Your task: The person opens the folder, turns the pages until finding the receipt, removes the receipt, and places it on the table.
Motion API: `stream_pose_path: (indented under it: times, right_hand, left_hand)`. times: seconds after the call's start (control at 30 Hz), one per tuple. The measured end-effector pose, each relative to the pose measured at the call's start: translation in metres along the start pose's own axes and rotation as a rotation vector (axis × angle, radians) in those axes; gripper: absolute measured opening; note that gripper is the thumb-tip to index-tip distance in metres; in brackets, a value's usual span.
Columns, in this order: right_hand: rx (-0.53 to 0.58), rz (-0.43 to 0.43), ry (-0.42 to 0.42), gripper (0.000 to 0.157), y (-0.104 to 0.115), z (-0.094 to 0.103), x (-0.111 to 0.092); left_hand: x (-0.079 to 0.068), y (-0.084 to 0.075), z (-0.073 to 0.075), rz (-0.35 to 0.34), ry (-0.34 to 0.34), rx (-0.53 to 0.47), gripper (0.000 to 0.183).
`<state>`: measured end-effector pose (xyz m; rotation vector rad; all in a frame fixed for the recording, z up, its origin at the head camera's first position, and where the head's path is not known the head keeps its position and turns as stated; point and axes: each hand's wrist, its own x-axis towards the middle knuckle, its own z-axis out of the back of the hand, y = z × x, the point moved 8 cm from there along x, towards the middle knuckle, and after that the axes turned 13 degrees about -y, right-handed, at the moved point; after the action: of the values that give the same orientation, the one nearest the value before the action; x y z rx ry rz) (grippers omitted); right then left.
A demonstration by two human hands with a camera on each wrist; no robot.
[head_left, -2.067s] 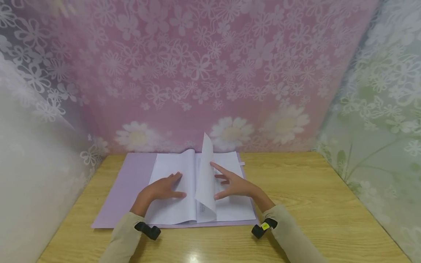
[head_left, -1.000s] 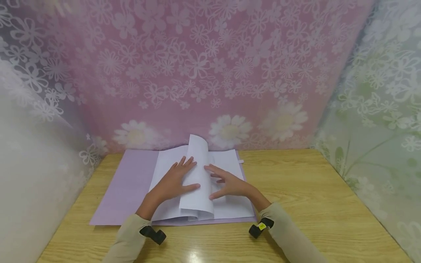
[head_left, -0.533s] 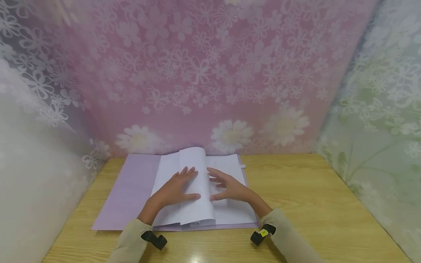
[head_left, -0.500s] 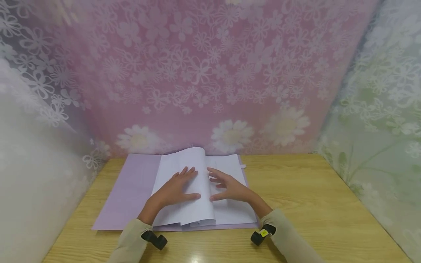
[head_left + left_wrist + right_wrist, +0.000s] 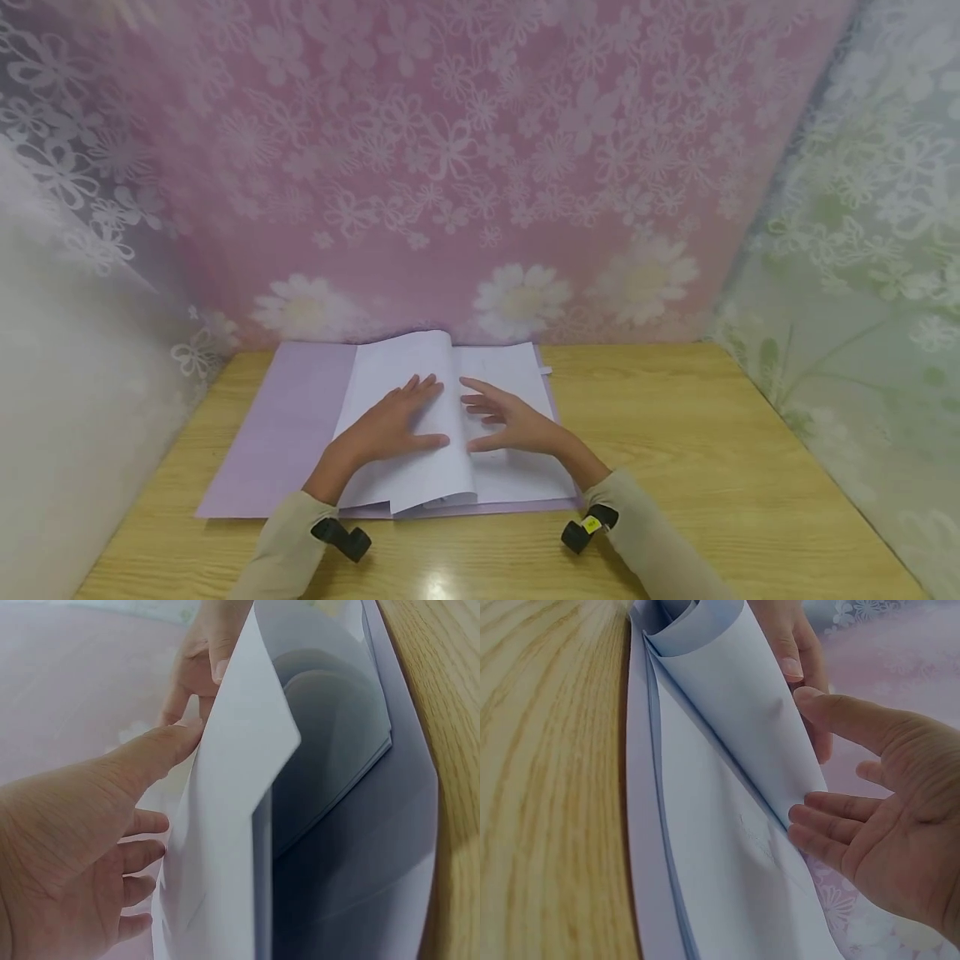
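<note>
A lilac folder (image 5: 258,450) lies open on the table, holding white paper sheets (image 5: 510,475) on its right side. The turned sheets (image 5: 427,358) bulge in a curve over the left side, their near edges lifted off the folder. Across these turned sheets my left hand (image 5: 393,427) rests with fingers spread. My right hand (image 5: 513,422) stays just right of the curved fold, thumb and fingers apart. In the right wrist view, its fingertips (image 5: 810,817) are right at the curled paper (image 5: 735,697). The left wrist view shows dark space under the lifted sheet (image 5: 232,765).
The folder sits on a wooden table (image 5: 652,433), close to the pink floral wall (image 5: 465,167) at the back. A small white tab (image 5: 546,371) sticks out from its right edge. Patterned walls flank both sides. Black wrist cameras (image 5: 341,539) are strapped over both beige sleeves.
A sheet that stood upright near the middle has turned over to the left and settled on the other turned pages. My left hand has shifted right onto it; the right hand has moved slightly left.
</note>
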<state>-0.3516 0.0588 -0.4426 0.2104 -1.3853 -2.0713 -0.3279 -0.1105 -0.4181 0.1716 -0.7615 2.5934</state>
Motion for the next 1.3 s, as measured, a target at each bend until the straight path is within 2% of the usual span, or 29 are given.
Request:
stream_pose_path:
  times: [0.17,0.33,0.5,0.67,0.8,1.0,1.2,1.3]
  right_hand:
    - [-0.012,-0.01,0.009,0.1,0.003,-0.002,0.0]
    - [-0.021,-0.012,0.007,0.099,0.004,-0.001,-0.003]
    - [-0.04,-0.021,0.012,0.096,0.001,-0.001,-0.006]
    - [-0.048,-0.005,-0.001,0.091,0.006,0.003,-0.005]
    - [-0.036,0.003,-0.015,0.084,0.01,0.011,-0.002]
    - [-0.059,-0.004,-0.072,0.076,0.012,0.038,0.003]
    - [-0.131,-0.03,-0.169,0.074,0.017,0.075,0.009]
    - [-0.131,-0.02,-0.198,0.075,0.022,0.093,0.01]
  left_hand:
    - [-0.001,-0.001,0.001,-0.011,0.018,-0.021,0.088]
    - [-0.002,0.001,-0.005,-0.04,0.039,-0.055,0.082]
    - [-0.003,0.006,-0.01,0.003,0.058,-0.048,0.087]
    - [-0.001,0.009,-0.006,0.05,0.038,-0.018,0.098]
    - [-0.001,0.013,-0.005,0.087,0.049,0.002,0.102]
    - [-0.001,0.019,-0.006,0.137,0.073,0.012,0.106]
    - [-0.002,0.025,-0.004,0.154,0.073,0.055,0.107]
    - [-0.004,0.027,-0.004,0.158,0.084,0.072,0.108]
